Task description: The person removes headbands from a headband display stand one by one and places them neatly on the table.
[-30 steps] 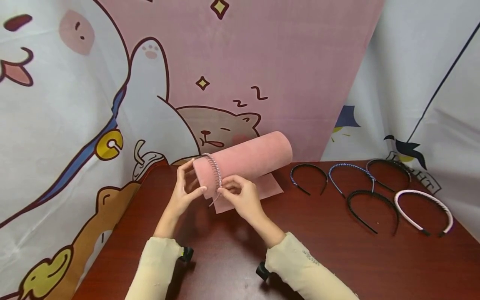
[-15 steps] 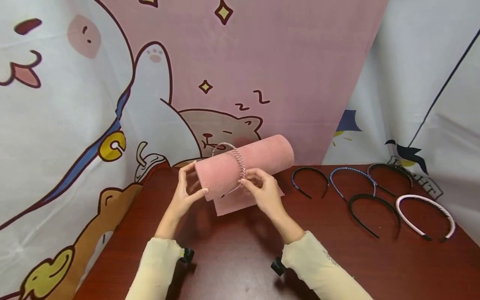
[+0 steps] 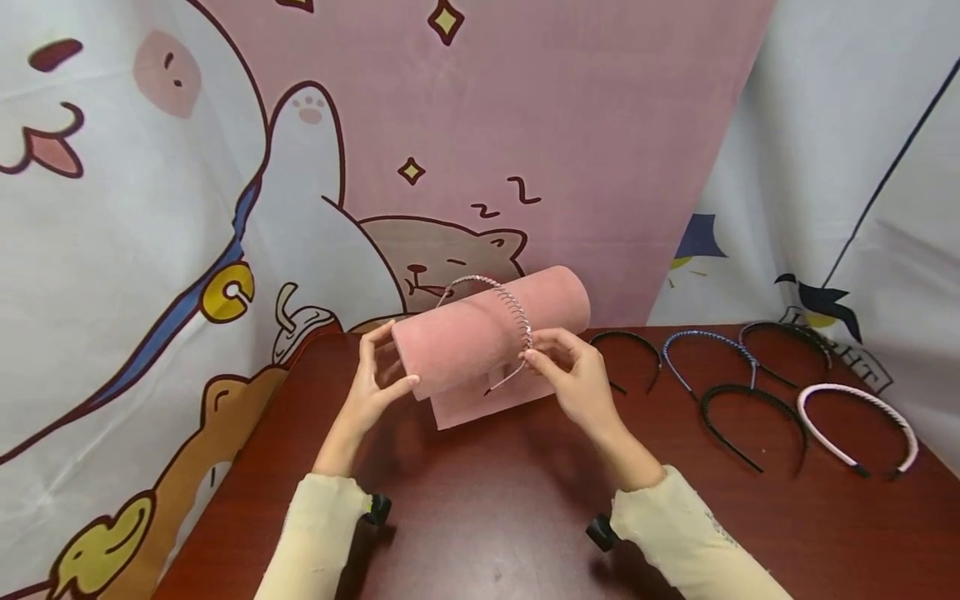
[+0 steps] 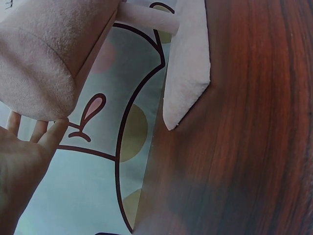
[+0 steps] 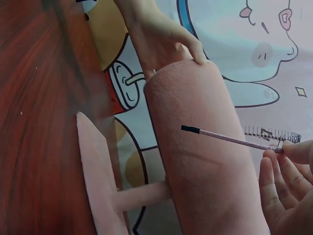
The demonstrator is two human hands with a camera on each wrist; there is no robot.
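Observation:
A pink plush headband stand, with a horizontal roll (image 3: 450, 346) above a flat base (image 3: 461, 410), stands tilted on the table. My left hand (image 3: 365, 387) grips the roll's left end, thumb at the lower edge and fingers at the upper. Between thumb and fingers, my right hand (image 3: 581, 379) pinches one side of a thin, glittery toothed headband (image 3: 516, 310). That headband arches over the roll near its middle. In the right wrist view, its dark-tipped end (image 5: 230, 141) points across the roll. The headband's far end is hidden behind the roll.
Several other headbands lie on the right of the dark red table (image 3: 480, 517): a blue one (image 3: 708, 335), a black one (image 3: 753, 390) and a pale pink one (image 3: 862, 392) among them. A cartoon-printed cloth (image 3: 600, 125) hangs behind.
My right hand has slid the toothed headband rightward along the roll, from near its left end to about the middle. My left hand stays at the roll's left end.

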